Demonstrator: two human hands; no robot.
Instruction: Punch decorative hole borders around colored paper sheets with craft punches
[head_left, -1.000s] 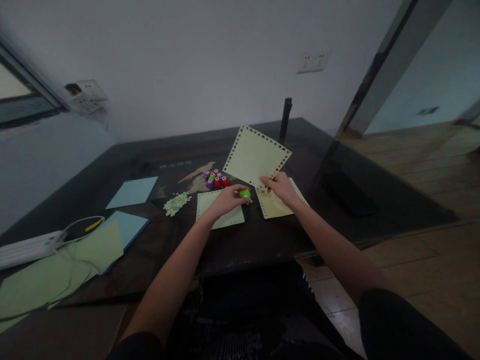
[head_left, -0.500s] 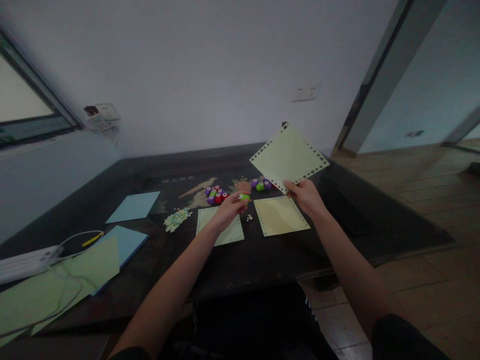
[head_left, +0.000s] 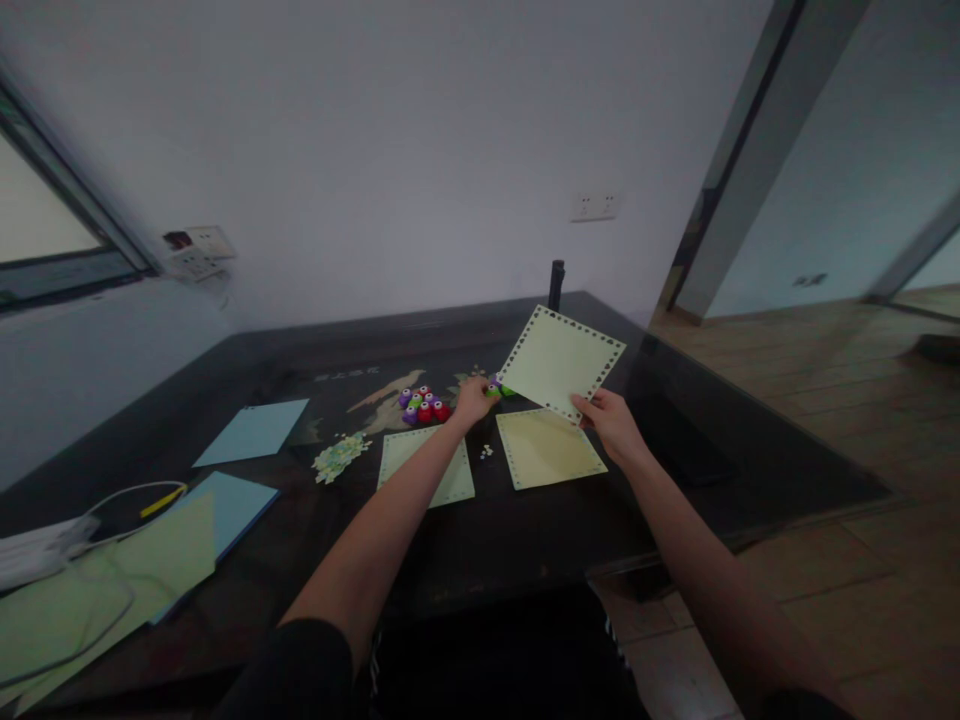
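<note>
My right hand [head_left: 604, 418] pinches the lower corner of a pale green sheet [head_left: 564, 362], which is held up at a tilt with a row of punched holes along its edges. My left hand [head_left: 472, 400] is reached out over the table, its fingers closed around a small green craft punch [head_left: 493, 391] with an eye on it. Beside those fingers, more punches [head_left: 506, 389] are partly covered by the raised sheet. To the left stands a cluster of purple, green and red punches [head_left: 424, 405]. Below the hands lie two hole-edged sheets, one pale green [head_left: 454, 482], one yellowish [head_left: 547, 450].
Paper confetti [head_left: 340, 457] is heaped on the dark table [head_left: 480, 555], with a few bits [head_left: 486, 452] between the sheets. Blue paper [head_left: 253, 432], green sheets [head_left: 112, 590] and a white power strip with cable [head_left: 45, 550] are at left. A black cylinder [head_left: 556, 284] stands at the back.
My left hand has moved forward with the green punch to the punches at the back. The sheet in my right hand has come lower and turned, uncovering the black cylinder.
</note>
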